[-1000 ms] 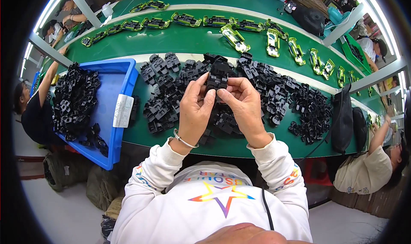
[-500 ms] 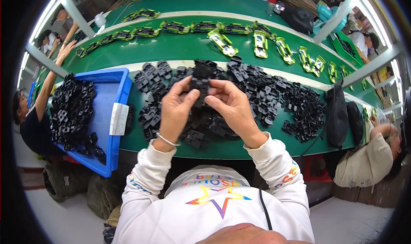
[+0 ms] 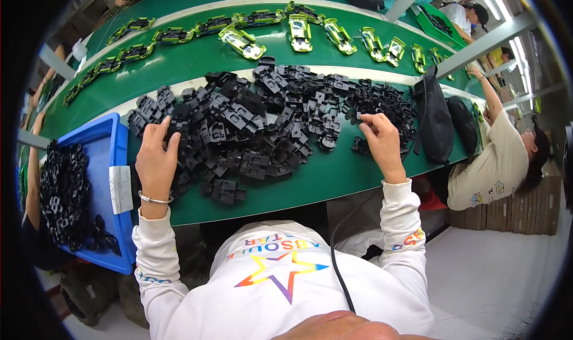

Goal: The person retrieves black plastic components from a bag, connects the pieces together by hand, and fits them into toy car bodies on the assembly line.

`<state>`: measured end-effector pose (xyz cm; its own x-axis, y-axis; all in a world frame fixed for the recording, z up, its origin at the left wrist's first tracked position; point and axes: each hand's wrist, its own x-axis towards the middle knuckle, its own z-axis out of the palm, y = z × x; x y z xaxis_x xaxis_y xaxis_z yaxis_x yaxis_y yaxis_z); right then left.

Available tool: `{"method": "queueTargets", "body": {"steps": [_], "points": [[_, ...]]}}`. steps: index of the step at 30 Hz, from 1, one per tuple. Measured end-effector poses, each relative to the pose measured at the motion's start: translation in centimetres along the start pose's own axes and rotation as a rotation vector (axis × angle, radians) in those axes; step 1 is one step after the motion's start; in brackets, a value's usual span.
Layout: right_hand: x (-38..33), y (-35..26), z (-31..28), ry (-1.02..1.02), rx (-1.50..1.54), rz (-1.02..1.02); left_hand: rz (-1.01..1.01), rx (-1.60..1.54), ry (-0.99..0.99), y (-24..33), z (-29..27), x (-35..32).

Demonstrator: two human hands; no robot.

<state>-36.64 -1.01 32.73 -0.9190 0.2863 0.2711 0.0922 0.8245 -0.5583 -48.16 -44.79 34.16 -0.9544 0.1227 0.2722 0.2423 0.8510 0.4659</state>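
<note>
My left hand (image 3: 156, 161) is at the left end of a heap of black plastic parts (image 3: 239, 116). Its thumb and fingertips close on a black plastic part (image 3: 181, 125), which partly blends into the heap. At the right, my right hand (image 3: 384, 144) hovers by a pile of smaller black pieces (image 3: 388, 104). Thumb and index finger are curled close together there; whatever they pinch, if anything, is too small to make out.
A blue bin (image 3: 122, 191) holding more black parts stands at the left. Green-and-black toy car bodies (image 3: 242, 41) line the green table (image 3: 280, 200) beyond the heap. Black bags (image 3: 433, 122) lie at the right, near a person in a beige shirt (image 3: 492, 161).
My hands have parted from the middle, where both held one black part. The left went left to the heap's edge, the right went right to the small pieces. The view has shifted rightward.
</note>
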Motion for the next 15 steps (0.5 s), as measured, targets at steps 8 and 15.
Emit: {"method": "queueTargets", "body": {"steps": [8, 15], "points": [[1.3, 0.7, 1.6, -0.022, -0.346, -0.251, -0.030, -0.228, 0.115, -2.9, -5.7, -2.6], [0.9, -0.2, -0.2, -0.155, -0.294, -0.176, -0.482, 0.077, 0.388, -19.1, -15.7, -7.7]]}}
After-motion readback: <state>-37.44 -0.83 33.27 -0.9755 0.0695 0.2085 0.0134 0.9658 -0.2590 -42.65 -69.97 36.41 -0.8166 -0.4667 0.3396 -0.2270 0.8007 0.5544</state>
